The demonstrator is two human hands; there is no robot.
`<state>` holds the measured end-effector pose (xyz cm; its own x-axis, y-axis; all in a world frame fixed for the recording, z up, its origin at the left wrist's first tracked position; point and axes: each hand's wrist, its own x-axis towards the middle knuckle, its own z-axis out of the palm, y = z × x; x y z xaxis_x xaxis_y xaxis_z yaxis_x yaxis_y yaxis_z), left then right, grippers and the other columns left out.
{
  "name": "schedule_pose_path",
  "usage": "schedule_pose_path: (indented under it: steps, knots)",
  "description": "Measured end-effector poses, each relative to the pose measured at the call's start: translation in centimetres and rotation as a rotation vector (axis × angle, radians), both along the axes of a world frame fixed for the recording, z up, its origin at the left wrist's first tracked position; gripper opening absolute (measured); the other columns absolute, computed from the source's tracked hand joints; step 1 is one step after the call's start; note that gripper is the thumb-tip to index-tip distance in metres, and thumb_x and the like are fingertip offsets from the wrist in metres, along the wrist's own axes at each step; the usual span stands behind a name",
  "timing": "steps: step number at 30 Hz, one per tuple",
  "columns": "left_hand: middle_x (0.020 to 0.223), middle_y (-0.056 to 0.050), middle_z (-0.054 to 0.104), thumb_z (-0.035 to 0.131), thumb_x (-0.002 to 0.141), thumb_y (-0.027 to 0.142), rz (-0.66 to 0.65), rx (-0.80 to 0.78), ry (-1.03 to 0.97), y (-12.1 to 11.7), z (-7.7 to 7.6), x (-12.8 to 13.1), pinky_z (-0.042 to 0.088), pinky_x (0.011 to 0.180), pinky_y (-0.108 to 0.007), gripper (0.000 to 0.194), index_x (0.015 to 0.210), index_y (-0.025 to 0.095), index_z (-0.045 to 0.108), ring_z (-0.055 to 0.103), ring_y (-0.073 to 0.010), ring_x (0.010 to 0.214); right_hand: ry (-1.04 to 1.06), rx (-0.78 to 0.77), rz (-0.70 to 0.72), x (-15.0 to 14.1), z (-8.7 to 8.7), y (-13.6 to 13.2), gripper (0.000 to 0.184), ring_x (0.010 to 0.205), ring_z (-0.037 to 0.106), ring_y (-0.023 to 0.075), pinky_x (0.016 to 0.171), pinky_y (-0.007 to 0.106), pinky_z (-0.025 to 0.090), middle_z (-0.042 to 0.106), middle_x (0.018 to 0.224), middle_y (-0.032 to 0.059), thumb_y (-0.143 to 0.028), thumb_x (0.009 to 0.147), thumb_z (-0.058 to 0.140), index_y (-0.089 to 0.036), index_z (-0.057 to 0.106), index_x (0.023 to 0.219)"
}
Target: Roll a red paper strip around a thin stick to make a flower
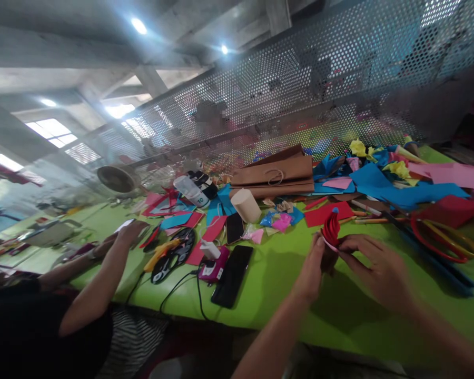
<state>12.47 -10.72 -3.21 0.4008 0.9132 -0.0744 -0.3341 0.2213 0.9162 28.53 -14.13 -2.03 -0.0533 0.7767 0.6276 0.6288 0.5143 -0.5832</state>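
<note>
Both my hands meet above the green table (268, 316), in front of me and to the right. Between them stands a small red layered paper piece (331, 229), with a blue tip and a pale pink strip at its base. My left hand (315, 266) is closed on its lower left side. From the right, my right hand (377, 266) pinches the pale strip with thumb and fingers. A red paper sheet (314, 215) lies just behind the piece. Scissors with red and yellow handles (434, 239) lie to the right of my right hand.
A black phone (233, 276), a magenta power adapter (214, 266) with cables and a yellow glue gun (163, 254) lie left. Behind are a cream roll (245, 205), brown paper bags (274, 176) and blue paper (406, 189). A co-worker's arm (102, 268) reaches in at far left.
</note>
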Motion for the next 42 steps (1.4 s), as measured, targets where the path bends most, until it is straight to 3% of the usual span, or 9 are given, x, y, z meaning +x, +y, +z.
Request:
schedule_pose_path:
  steps: [9, 14, 19, 29, 42]
  knots:
    - [0.076, 0.003, 0.046, 0.055, 0.090, 0.075, -0.014, -0.079, 0.010, 0.1, 0.3, 0.3, 0.031, 0.057, -0.024, 0.053, 0.104, 0.024, 0.052, 0.039, -0.0132, 0.064, 0.056, -0.018, -0.003, -0.1, 0.4, -0.3, 0.006, 0.088, 0.071, 0.0223, 0.077, 0.035, 0.055, 0.073, 0.097, 0.0021, -0.027, 0.099, 0.061, -0.030, 0.066, 0.099]
    - [0.078, -0.001, 0.052, 0.055, 0.090, 0.075, -0.002, -0.085, -0.004, -0.1, 0.7, 0.4, 0.028, 0.057, -0.028, 0.050, 0.094, 0.025, 0.054, 0.040, -0.0158, 0.067, 0.083, -0.012, -0.017, -0.2, 0.6, -0.3, 0.005, 0.085, 0.072, 0.0223, 0.076, 0.036, 0.056, 0.074, 0.096, 0.0019, -0.027, 0.097, 0.063, -0.030, 0.067, 0.099]
    - [0.078, 0.001, 0.050, 0.056, 0.084, 0.081, -0.028, -0.103, 0.010, 0.0, 0.7, 0.4, 0.030, 0.056, -0.025, 0.060, 0.096, 0.022, 0.052, 0.039, -0.0133, 0.064, 0.117, 0.009, -0.027, -0.4, 1.0, -0.4, 0.005, 0.081, 0.071, 0.0218, 0.072, 0.035, 0.055, 0.074, 0.091, 0.0017, -0.026, 0.096, 0.064, -0.029, 0.068, 0.095]
    - [0.077, 0.000, 0.051, 0.056, 0.088, 0.074, -0.052, -0.137, 0.014, 0.0, 0.7, 0.4, 0.030, 0.056, -0.025, 0.054, 0.097, 0.021, 0.057, 0.042, -0.0138, 0.063, 0.118, 0.054, -0.033, -0.3, 1.0, -0.5, 0.006, 0.077, 0.071, 0.0209, 0.070, 0.034, 0.056, 0.074, 0.090, 0.0014, -0.025, 0.094, 0.067, -0.029, 0.068, 0.098]
    - [0.071, 0.003, 0.048, 0.064, 0.079, 0.080, -0.087, -0.152, -0.021, -0.1, 0.9, 0.2, 0.032, 0.052, -0.023, 0.061, 0.089, 0.020, 0.057, 0.038, -0.0114, 0.060, 0.136, 0.101, 0.053, 0.0, 0.9, -0.3, 0.019, 0.087, 0.072, 0.0214, 0.073, 0.034, 0.058, 0.071, 0.098, 0.0039, -0.019, 0.094, 0.065, -0.033, 0.077, 0.100]
